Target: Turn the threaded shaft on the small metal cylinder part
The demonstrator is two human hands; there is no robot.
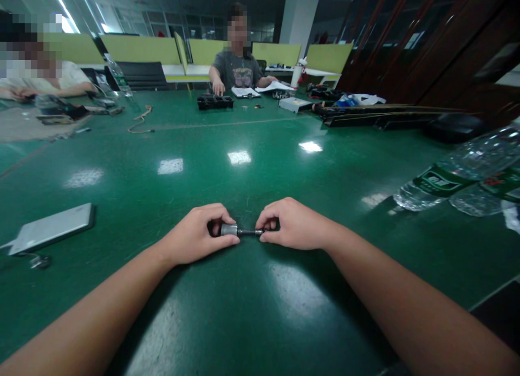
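A small tool with a grey cylindrical body [229,230] and a thin dark shaft lies level between my two hands, low over the green table [244,192]. My left hand [202,233] is closed around the grey cylinder, thumb below and fingers above. At the other end, my right hand [289,224] pinches the tip of the dark shaft between thumb and fingertips. What exactly sits under the right fingertips is too small to make out.
A silver power bank [54,228] with a cable lies at left. Water bottles [436,181] stand at right. Across the table, a person [239,67] is near a black tray [215,102]; another person sits at far left. Black rails [365,116] lie at back right.
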